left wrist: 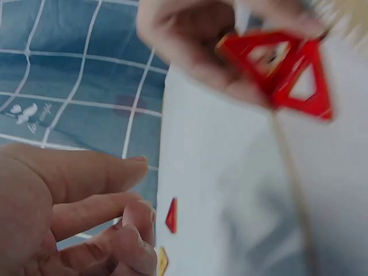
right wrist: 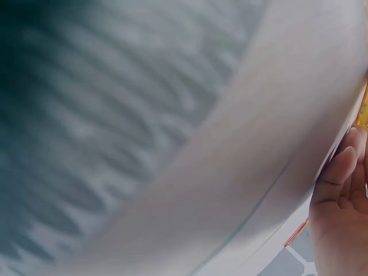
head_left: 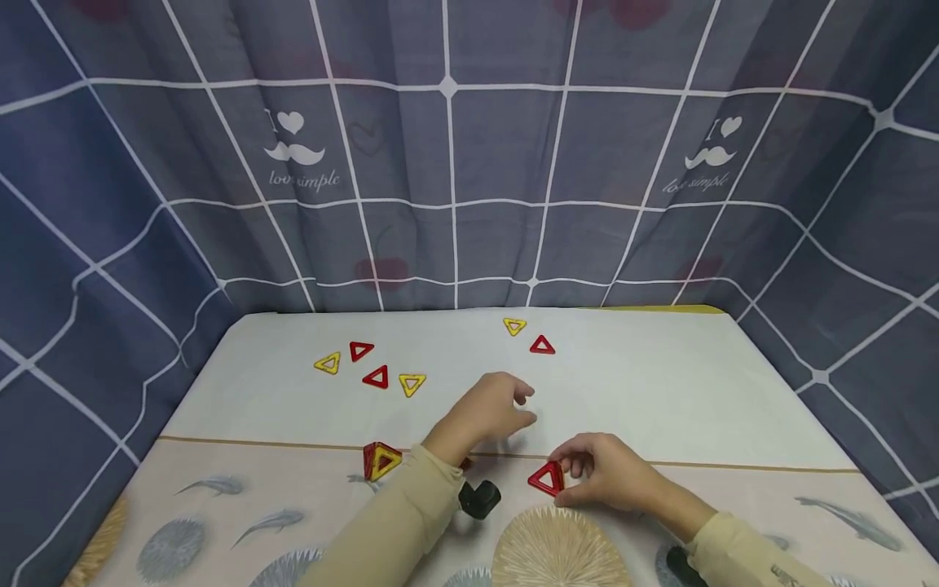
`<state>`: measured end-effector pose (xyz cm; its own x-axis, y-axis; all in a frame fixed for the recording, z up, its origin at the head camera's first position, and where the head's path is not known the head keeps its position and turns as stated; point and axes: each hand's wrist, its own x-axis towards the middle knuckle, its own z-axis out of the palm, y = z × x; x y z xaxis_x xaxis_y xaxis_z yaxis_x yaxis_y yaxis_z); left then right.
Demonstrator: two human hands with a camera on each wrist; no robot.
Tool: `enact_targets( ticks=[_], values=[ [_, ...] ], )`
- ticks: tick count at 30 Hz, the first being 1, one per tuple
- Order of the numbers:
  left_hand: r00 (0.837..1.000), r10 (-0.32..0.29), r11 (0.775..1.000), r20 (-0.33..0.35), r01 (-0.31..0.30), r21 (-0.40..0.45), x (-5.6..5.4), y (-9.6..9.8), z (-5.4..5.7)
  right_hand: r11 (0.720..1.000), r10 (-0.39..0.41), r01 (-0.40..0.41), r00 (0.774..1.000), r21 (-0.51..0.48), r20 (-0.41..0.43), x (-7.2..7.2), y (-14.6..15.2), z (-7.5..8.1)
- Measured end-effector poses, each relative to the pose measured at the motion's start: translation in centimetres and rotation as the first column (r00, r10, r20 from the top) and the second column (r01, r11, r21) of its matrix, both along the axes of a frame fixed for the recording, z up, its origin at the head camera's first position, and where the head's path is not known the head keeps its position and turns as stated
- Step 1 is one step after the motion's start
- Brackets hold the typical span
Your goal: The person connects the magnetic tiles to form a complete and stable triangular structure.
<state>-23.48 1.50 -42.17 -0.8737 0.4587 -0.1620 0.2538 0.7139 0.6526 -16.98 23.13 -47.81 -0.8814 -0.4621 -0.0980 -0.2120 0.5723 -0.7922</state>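
My right hand [head_left: 612, 473] pinches red triangular magnetic tiles [head_left: 543, 479] by one side, low over the front of the table. Two red triangles [left wrist: 307, 86] show in the left wrist view, meeting at an angle, with a bit of yellow behind them. My left hand [head_left: 490, 406] is held over the white sheet with nothing in its fingers, thumb and forefinger apart. Beyond it lie a red triangle [head_left: 542, 346] and a yellow triangle [head_left: 515, 326]. In the right wrist view, a yellow edge [right wrist: 362, 112] appears at the fingertips of the right hand [right wrist: 339, 213].
Left of the left hand, loose red triangles [head_left: 376, 377] and yellow triangles [head_left: 412, 383] lie on the white sheet [head_left: 660, 383]. A joined red and yellow tile shape [head_left: 382, 462] stands beside the left sleeve. A checked curtain [head_left: 499, 163] encloses the back and sides.
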Motion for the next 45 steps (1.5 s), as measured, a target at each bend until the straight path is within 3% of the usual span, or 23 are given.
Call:
enact_targets(
  ticks=[4, 7, 14, 21, 26, 29, 39, 45],
  values=[
    [1.0, -0.009, 0.998, -0.005, 0.009, -0.058, -2.8, 0.9, 1.1, 1.0, -0.013, 0.013, 1.0, -0.005, 0.018, 0.0, -0.2, 0.1],
    [1.0, 0.019, 0.996, -0.002, -0.019, -0.085, -4.7, 1.5, 1.5, 1.0, -0.017, 0.017, 1.0, -0.007, 0.027, -0.1, -0.3, 0.1],
    [0.993, 0.122, 0.99, 0.003, -0.122, -0.074, -7.6, 3.0, 0.6, 0.999, -0.03, 0.03, 0.999, -0.018, 0.034, -0.2, -0.3, 0.0],
    [0.976, 0.217, 0.976, 0.028, -0.216, -0.037, -8.6, 4.7, -1.6, 0.998, -0.034, 0.037, 0.998, -0.046, 0.046, 0.1, -0.4, -0.2],
    [0.951, 0.309, 0.949, 0.034, -0.306, -0.072, -9.0, 6.2, -3.3, 0.998, -0.032, 0.035, 0.998, -0.054, 0.05, 0.1, -0.5, 0.0],
    [0.938, 0.346, 0.934, 0.0, -0.344, -0.097, -9.5, 7.1, -4.0, 0.998, -0.04, 0.042, 0.998, -0.049, 0.054, 0.0, -0.4, 0.0],
    [0.919, 0.375, 0.901, -0.121, -0.393, -0.187, -10.5, 8.9, -4.7, 0.997, -0.045, 0.048, 0.998, -0.06, 0.039, 0.1, -0.1, 0.0],
    [0.91, 0.4, 0.887, -0.112, -0.415, -0.202, -11.2, 9.0, -5.2, 0.997, -0.049, 0.051, 0.998, -0.056, 0.047, 0.1, -0.2, -0.1]
  ],
)
